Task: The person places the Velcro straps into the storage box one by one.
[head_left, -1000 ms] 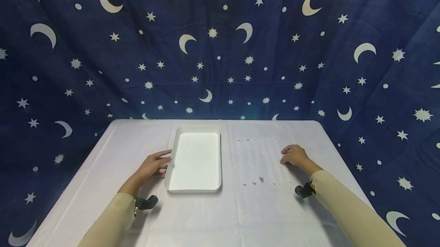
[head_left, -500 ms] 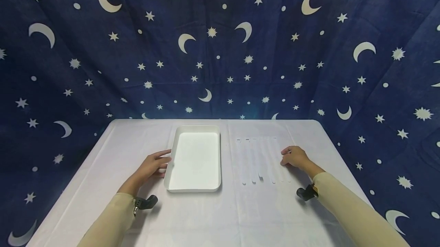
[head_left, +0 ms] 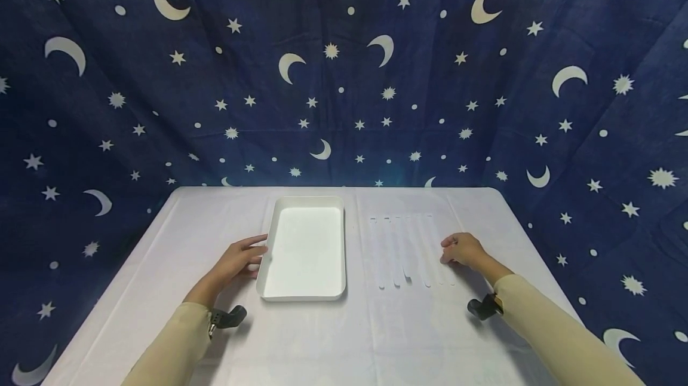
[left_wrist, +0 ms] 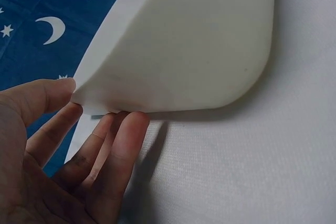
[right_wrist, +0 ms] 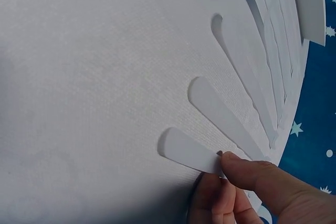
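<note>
My left hand rests at the left wall of a shallow white rectangular tray. In the left wrist view, its lightly bent fingers touch the tray's outer side and rim. Over on the right, my right hand pinches a thin white strip between thumb and fingertips. That strip has a broad rounded end pointing away from the hand; its other end is hidden behind the fingers. Beside it lie several similar white strips in a row, some with ends curling up.
A white cloth covers the table. Behind it hangs a dark blue curtain with moons and stars. Each wrist carries a black camera mount.
My right hand has shifted slightly right and toward me, its fingertips drawn closer together. The left hand and the tray stay where they were.
</note>
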Available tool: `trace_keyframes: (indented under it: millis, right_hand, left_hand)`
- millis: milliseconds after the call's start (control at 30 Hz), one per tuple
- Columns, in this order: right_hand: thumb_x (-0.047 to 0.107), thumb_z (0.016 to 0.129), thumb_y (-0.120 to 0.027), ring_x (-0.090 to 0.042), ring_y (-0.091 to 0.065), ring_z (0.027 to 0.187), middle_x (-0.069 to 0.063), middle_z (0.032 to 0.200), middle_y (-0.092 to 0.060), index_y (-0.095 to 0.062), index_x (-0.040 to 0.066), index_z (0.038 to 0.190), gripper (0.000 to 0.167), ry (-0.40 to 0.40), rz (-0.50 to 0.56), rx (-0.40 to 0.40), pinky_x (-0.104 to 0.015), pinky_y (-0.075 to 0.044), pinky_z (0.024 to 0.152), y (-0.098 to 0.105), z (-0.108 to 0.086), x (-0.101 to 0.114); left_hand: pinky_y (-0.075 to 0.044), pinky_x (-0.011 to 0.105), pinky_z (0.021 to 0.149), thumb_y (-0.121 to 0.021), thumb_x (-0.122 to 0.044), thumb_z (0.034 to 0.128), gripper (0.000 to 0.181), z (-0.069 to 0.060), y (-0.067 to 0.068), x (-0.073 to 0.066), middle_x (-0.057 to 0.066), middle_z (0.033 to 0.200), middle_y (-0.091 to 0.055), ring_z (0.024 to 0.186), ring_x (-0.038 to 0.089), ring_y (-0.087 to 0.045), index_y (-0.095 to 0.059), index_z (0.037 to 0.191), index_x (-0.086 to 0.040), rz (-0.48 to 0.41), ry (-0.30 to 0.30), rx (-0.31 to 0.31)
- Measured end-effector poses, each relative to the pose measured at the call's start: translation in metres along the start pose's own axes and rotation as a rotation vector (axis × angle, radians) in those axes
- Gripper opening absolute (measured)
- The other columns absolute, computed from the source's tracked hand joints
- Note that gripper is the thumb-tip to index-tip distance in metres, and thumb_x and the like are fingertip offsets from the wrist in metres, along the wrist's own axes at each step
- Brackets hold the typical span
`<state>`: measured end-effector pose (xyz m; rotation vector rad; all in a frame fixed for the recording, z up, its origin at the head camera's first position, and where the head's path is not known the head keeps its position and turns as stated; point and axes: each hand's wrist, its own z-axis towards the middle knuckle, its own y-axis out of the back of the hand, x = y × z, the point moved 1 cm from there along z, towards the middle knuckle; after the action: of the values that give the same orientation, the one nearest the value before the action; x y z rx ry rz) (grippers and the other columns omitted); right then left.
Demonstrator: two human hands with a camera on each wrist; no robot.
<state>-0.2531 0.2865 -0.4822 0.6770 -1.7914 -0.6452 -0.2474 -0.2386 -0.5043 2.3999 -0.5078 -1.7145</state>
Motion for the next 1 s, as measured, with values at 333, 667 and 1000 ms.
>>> trace_keyframes:
  millis: [333,667,1000]
  right_hand:
    - [0.002,0.069,-0.077,-0.016,-0.060,0.065,-0.010,0.077,-0.065,-0.063,-0.009,0.103,0.038,0.003,0.004,-0.003,-0.026,-0.049,0.057,-0.001,-0.006,-0.003]
    - [-0.001,0.072,-0.075,-0.014,-0.061,0.060,-0.012,0.080,-0.065,-0.062,-0.010,0.103,0.035,-0.041,0.072,0.042,-0.026,-0.055,0.057,0.000,-0.010,-0.005]
    - [-0.005,0.075,-0.073,-0.014,-0.062,0.059,-0.012,0.080,-0.064,-0.061,-0.011,0.103,0.030,-0.097,0.144,0.089,-0.028,-0.059,0.059,0.004,-0.012,-0.001]
  left_hand:
    - [-0.062,0.035,0.076,-0.061,-0.031,0.0961,0.063,-0.001,0.000,0.000,0.028,0.140,-0.052,0.110,0.032,-0.066,-0.039,0.150,-0.008,-0.005,-0.001,-0.003]
    - [-0.062,0.035,0.075,-0.061,-0.031,0.0964,0.061,0.000,0.000,0.001,0.028,0.133,-0.058,0.105,0.028,-0.069,-0.041,0.150,-0.008,-0.009,0.006,-0.012]
    - [-0.062,0.035,0.076,-0.059,-0.031,0.0970,0.060,0.000,0.000,0.002,0.027,0.136,-0.056,0.112,0.032,-0.066,-0.041,0.150,-0.009,-0.001,0.016,-0.005]
